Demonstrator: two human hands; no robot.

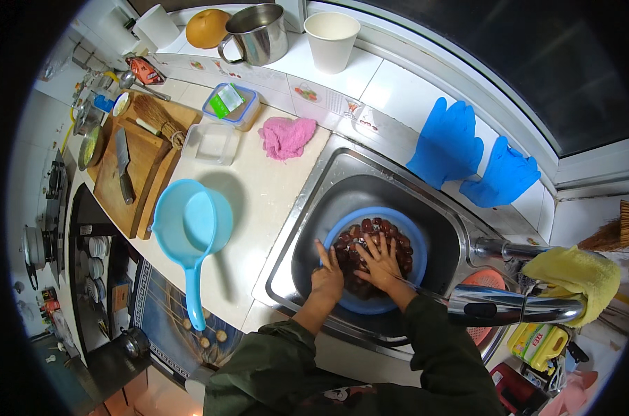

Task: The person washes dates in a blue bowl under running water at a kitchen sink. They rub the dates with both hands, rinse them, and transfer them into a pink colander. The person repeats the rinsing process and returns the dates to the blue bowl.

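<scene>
A blue plastic basin [422,249] stands in the stainless steel sink [309,229], holding many dark red, round fruits that look like jujubes [367,227] in water. My right hand [382,265] lies on the fruits with its fingers spread and grips nothing. At the basin's left rim is my left hand [327,275], fingers apart, its thumb side by the fruits; nothing is seen in its grasp. The chrome faucet [501,304] reaches over the sink's right side, with a yellow cloth [574,281] draped on it.
Left of the sink are a light blue dipper [193,218], a pink cloth [287,136], plastic containers [211,144] and a cleaver [123,161] on a wooden cutting board [106,187]. Blue gloves [447,143], a paper cup [331,44] and a steel mug [259,36] sit on the ledge.
</scene>
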